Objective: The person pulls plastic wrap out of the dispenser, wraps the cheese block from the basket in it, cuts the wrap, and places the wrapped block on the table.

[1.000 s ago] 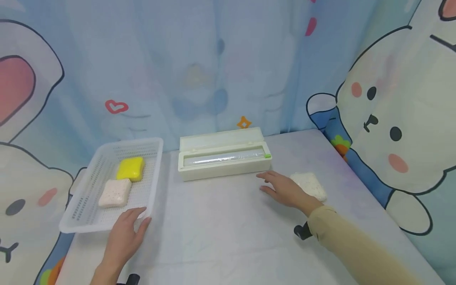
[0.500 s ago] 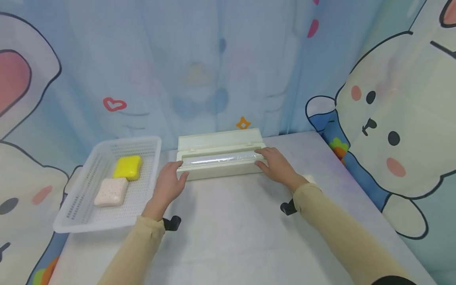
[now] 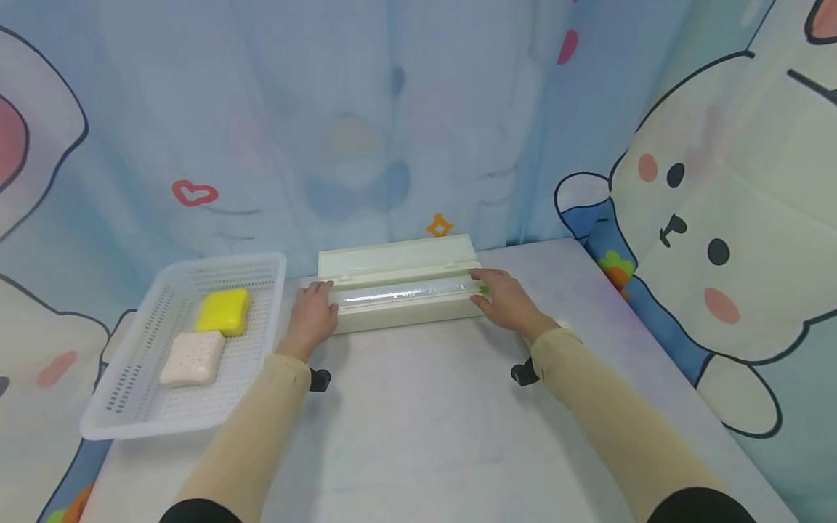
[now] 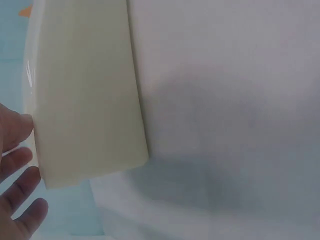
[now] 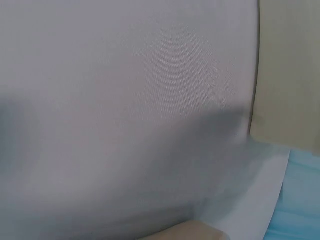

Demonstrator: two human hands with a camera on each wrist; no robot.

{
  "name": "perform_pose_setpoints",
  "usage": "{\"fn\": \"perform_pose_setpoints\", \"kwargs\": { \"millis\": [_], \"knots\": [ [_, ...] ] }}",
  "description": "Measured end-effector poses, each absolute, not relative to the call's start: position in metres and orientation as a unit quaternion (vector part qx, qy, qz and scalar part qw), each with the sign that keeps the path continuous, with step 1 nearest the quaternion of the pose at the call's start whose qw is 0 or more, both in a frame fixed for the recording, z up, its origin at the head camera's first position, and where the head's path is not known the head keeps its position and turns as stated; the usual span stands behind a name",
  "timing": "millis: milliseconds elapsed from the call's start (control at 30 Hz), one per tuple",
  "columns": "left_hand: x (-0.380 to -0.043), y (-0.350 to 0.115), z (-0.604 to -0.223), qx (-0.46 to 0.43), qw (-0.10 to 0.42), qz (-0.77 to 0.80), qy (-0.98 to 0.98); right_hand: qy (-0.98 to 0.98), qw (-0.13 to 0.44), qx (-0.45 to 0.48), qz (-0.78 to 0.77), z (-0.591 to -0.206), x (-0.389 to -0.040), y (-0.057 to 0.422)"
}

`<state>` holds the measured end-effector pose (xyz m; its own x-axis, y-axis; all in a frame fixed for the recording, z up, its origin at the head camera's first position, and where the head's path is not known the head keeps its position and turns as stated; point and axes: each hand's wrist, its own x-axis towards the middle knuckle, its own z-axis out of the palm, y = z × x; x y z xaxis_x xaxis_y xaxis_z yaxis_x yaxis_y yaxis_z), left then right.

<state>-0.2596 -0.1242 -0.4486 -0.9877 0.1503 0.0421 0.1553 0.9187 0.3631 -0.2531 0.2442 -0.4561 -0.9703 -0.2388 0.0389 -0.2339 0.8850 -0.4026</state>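
Note:
A cream dispenser box (image 3: 405, 314) stands at the back of the table with its lid (image 3: 399, 256) raised. Clear cling film (image 3: 405, 292) on a roll fills its slot. At the box's left end my left hand (image 3: 312, 316) pinches the film's end near the rim; the left wrist view shows the thumb against the box edge, with the fingers past its corner. My right hand (image 3: 506, 301) grips the film's other end, beside a small green piece (image 3: 484, 289). Its fingertips lie out of the right wrist view.
On the left stands a white mesh basket (image 3: 261, 363) with a yellow soap bar (image 3: 224, 311) and a speckled pinkish one (image 3: 192, 359). A pale speckled bar (image 3: 565, 325) lies almost hidden behind the right wrist. A printed curtain (image 3: 353, 109) hangs behind the table.
My left hand has come from the basket's front corner to the box's left end. The right hand has moved slightly up and left onto the right end, covering the speckled bar.

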Motion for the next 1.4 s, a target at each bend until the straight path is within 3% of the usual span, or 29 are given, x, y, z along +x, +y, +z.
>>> {"fn": "perform_pose_setpoints", "kwargs": {
  "millis": [433, 900, 1233, 1400],
  "knots": [
    [-0.270, -0.121, -0.445, -0.073, -0.031, -0.144, -0.986, 0.974, 0.016, -0.139, -0.176, -0.458, -0.272, 0.239],
    [-0.282, -0.118, -0.449, -0.009, 0.005, -0.199, -0.980, 0.979, 0.045, -0.135, -0.144, -0.446, -0.292, 0.237],
    [-0.279, -0.114, -0.447, 0.002, 0.031, -0.178, -0.984, 0.983, 0.028, -0.137, -0.121, -0.442, -0.301, 0.231],
    [-0.279, -0.114, -0.445, 0.005, 0.034, -0.168, -0.985, 0.984, -0.013, -0.146, -0.105, -0.451, -0.303, 0.233]
  ]
}}
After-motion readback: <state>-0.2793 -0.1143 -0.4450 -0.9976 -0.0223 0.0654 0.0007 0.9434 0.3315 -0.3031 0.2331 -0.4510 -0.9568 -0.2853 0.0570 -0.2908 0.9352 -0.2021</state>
